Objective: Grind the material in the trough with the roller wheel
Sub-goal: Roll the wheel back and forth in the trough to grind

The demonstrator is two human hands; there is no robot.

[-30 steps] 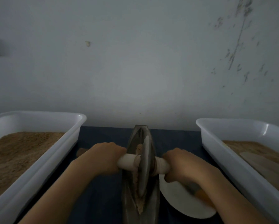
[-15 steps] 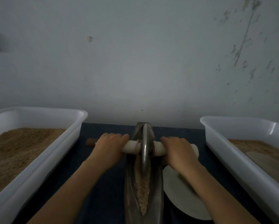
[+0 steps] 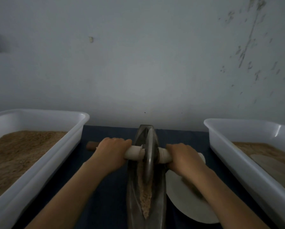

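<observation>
Hands (image 3: 113,152) (image 3: 184,157) grip roller wheel (image 3: 149,156) handle; no writing legible.

Upright roller wheel (image 3: 149,156) in trough (image 3: 160,187)

left hand (image 3: 112,152) + right hand (image 3: 183,157) grip axle of roller wheel (image 3: 149,156) | wheel upright in trough (image 3: 160,187), centre frame | tan material (image 3: 146,199) below | white tubs (image 3: 39,162) at both edges

Single head view, close above trough (image 3: 146,187), facing forward-down toward wall (image 3: 138,63).
</observation>
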